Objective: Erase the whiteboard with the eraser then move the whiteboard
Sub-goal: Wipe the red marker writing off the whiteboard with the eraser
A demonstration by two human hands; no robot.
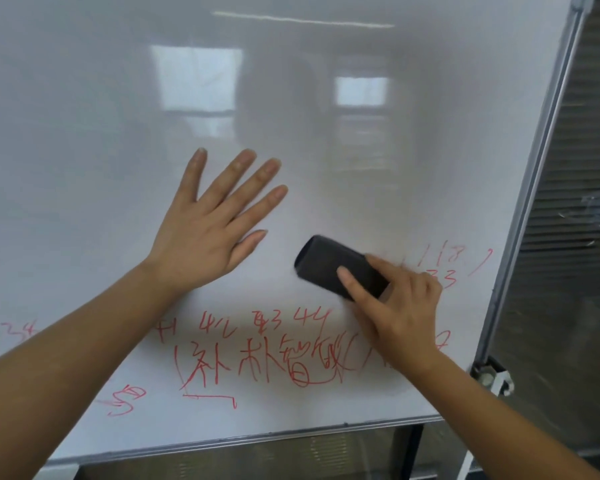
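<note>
The left hand (205, 233) lies flat on the whiteboard (84, 116), fingers spread wide. The right hand (395, 306) fingers grip the black eraser (326, 263) against the board near its lower right corner, above red writing (257, 362).

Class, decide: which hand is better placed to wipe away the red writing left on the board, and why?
The right hand. It already holds the eraser against the whiteboard, just above the red writing. The left hand is open, pressed flat on the board.
</note>
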